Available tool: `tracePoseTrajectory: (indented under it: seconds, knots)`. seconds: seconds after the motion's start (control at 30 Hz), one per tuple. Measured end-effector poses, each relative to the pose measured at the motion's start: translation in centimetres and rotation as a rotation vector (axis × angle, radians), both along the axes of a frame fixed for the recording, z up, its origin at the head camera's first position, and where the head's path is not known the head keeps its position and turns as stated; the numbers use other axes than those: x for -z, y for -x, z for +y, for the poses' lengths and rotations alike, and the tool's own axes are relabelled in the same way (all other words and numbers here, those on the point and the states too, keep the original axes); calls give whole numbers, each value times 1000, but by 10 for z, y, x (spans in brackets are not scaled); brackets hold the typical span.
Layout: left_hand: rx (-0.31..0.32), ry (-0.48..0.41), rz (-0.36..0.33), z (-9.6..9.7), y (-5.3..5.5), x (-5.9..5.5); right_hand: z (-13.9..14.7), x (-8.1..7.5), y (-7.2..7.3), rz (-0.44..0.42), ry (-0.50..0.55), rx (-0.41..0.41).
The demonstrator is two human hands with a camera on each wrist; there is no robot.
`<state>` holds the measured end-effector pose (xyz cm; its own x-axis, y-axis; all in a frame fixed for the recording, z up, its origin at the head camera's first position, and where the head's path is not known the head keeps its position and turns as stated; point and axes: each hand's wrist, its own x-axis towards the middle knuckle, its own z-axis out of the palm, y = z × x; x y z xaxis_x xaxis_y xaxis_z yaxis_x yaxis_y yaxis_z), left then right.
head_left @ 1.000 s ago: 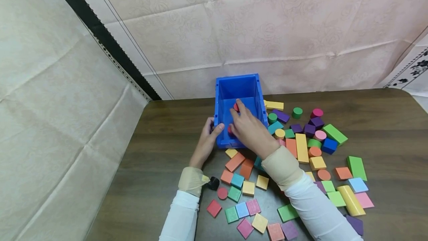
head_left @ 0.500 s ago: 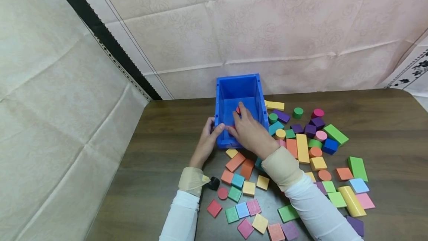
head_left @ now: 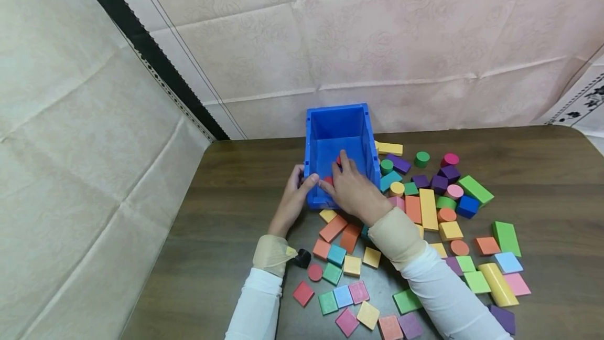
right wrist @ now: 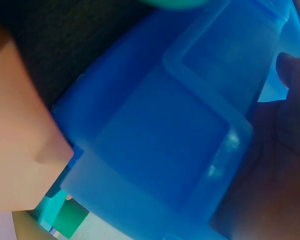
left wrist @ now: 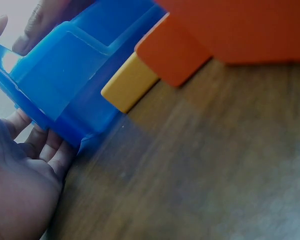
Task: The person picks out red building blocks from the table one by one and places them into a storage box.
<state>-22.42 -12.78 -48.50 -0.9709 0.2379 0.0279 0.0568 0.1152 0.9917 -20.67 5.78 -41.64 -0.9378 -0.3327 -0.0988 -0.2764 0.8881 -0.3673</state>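
Observation:
My left hand [head_left: 293, 195] grips the left wall of a blue plastic bin [head_left: 336, 202], thumb over the rim. In the left wrist view, the fingers [left wrist: 52, 145] of that hand curl against the bin's outside. My right hand [head_left: 356, 188] reaches inside the bin over its right wall, fingers spread and pointing down. Two small red blocks show in there: one red block [head_left: 338, 160] at the index fingertip, the other red block [head_left: 328, 179] beside the thumb. The palm hides part of the bin floor. In the right wrist view, the bin's outer wall [right wrist: 155, 135] covers the fingertips.
Loose coloured blocks crowd the wooden table [head_left: 226, 224] to the bin's right and in front of it, including a long yellow block [head_left: 428, 209], a yellow half-cylinder [head_left: 498, 284] and a green block [head_left: 475, 190]. A pale patterned cloth [head_left: 401, 51] hangs behind the table.
My right index finger has drawn slightly back toward the near side of the bin, with the far red block shifting nearer to the other. The left hand keeps its hold on the bin.

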Motion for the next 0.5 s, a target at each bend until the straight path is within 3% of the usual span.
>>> tracePoseTrajectory:
  seconds: [0.5]
  knots:
    - [7,-19,-6,-1,-1,0,-3,8,1,-70,-64,4]
